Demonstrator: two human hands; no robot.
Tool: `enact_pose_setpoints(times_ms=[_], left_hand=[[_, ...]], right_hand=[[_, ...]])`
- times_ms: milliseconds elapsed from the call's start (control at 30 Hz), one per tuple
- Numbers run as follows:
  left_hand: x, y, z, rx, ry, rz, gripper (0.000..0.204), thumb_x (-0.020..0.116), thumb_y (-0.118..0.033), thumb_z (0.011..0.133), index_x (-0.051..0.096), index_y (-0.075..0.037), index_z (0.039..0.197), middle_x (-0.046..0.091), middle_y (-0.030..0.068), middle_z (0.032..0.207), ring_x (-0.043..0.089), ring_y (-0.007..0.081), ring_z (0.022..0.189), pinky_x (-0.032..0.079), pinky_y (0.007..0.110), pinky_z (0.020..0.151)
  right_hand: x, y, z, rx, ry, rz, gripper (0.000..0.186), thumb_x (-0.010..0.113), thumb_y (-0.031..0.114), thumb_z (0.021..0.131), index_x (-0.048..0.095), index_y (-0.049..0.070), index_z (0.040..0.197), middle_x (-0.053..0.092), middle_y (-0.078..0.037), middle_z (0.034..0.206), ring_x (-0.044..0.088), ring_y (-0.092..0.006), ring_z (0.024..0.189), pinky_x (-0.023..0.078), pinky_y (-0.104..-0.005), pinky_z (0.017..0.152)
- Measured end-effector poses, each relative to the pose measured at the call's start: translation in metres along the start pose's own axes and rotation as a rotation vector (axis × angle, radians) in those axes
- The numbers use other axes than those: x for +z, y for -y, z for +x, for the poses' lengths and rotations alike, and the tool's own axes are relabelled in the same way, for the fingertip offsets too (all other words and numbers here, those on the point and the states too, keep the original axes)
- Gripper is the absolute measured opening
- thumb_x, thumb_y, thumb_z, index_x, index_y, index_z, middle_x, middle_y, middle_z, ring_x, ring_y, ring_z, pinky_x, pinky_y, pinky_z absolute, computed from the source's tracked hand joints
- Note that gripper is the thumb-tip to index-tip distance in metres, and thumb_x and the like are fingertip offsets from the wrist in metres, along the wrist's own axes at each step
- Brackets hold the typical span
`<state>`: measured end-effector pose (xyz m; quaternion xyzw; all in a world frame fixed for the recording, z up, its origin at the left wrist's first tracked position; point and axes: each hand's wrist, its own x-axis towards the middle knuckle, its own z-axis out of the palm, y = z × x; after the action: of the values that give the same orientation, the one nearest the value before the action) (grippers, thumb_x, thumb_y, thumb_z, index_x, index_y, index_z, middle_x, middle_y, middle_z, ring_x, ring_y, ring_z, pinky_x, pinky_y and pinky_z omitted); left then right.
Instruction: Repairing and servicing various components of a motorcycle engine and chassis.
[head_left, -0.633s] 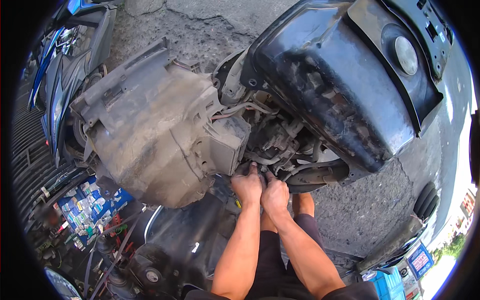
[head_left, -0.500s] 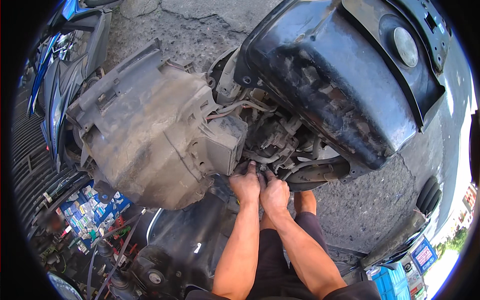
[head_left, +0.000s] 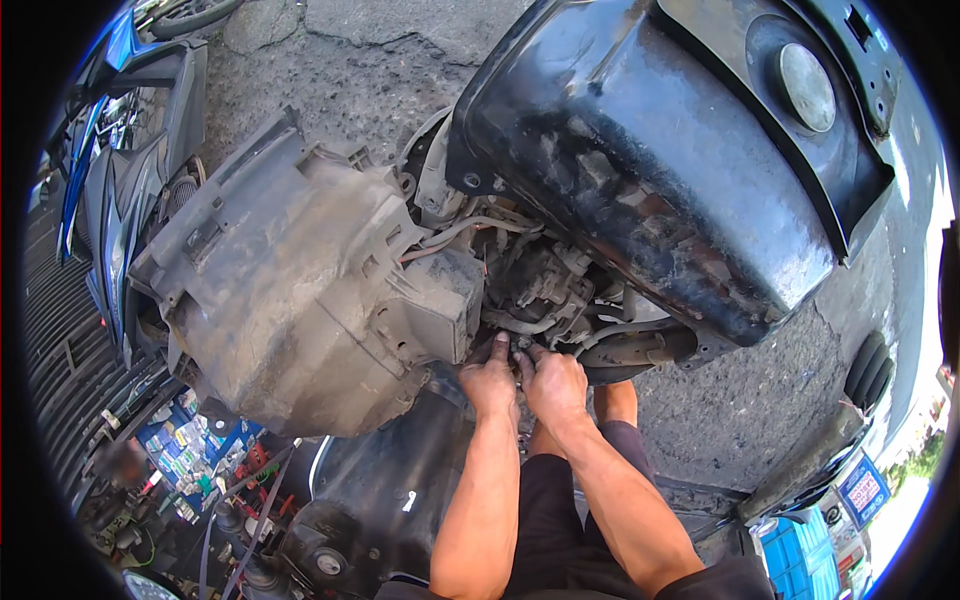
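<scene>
Seen from the head camera, a blue tray (head_left: 195, 450) at the lower left holds a jumble of small parts and tools, too small to tell apart. The exposed engine (head_left: 545, 290) of an opened-up scooter sits mid-frame, grimy, with pale hoses and cables, between a dusty grey plastic housing (head_left: 290, 290) on the left and a glossy black under-seat tub (head_left: 660, 170) on the right. The left hand (head_left: 490, 378) and right hand (head_left: 553, 385) lie side by side, touching, fingers curled and pressed into the engine's lower edge; whether they pinch anything there cannot be told.
</scene>
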<state>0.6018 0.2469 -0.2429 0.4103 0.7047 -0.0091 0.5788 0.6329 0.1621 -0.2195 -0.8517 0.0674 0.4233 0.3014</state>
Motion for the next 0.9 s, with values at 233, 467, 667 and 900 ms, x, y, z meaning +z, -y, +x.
enact_pose_setpoints(times_ms=[233, 467, 667, 900], left_hand=[[0.001, 0.006, -0.001, -0.03, -0.057, -0.034, 0.017, 0.07, -0.005, 0.095, 0.07, 0.009, 0.103, 0.071, 0.0108, 0.096, 0.065, 0.0163, 0.074, 0.053, 0.029, 0.058], [-0.003, -0.002, 0.002, -0.036, -0.029, 0.12, 0.018, 0.073, -0.007, 0.093, 0.071, 0.008, 0.102, 0.071, 0.0094, 0.094, 0.064, 0.0156, 0.079, 0.053, 0.031, 0.068], [-0.007, -0.003, 0.006, 0.036, 0.025, 0.229, 0.019, 0.073, -0.009, 0.093, 0.072, 0.006, 0.105, 0.073, 0.0085, 0.098, 0.065, 0.0158, 0.084, 0.052, 0.031, 0.074], [-0.003, -0.013, -0.006, 0.052, 0.042, 0.134, 0.02, 0.072, -0.01, 0.094, 0.071, 0.005, 0.107, 0.073, 0.0096, 0.105, 0.066, 0.0165, 0.091, 0.051, 0.032, 0.08]], right_hand=[[-0.01, -0.001, 0.008, -0.085, 0.109, -0.172, 0.029, 0.062, 0.035, 0.095, 0.073, 0.008, 0.093, 0.071, -0.022, 0.081, 0.071, -0.0414, 0.079, 0.058, -0.05, 0.072], [-0.008, -0.002, 0.002, -0.034, 0.107, -0.119, 0.028, 0.062, 0.035, 0.095, 0.074, 0.009, 0.096, 0.071, -0.022, 0.079, 0.071, -0.0409, 0.078, 0.057, -0.0505, 0.071], [0.002, -0.009, 0.003, -0.019, 0.06, -0.041, 0.029, 0.065, 0.037, 0.094, 0.075, 0.012, 0.104, 0.072, -0.023, 0.082, 0.071, -0.043, 0.079, 0.057, -0.0519, 0.073], [0.003, -0.005, -0.004, 0.039, 0.004, -0.028, 0.043, 0.071, 0.043, 0.089, 0.074, 0.005, 0.109, 0.071, -0.026, 0.079, 0.071, -0.0436, 0.078, 0.057, -0.0505, 0.074]])
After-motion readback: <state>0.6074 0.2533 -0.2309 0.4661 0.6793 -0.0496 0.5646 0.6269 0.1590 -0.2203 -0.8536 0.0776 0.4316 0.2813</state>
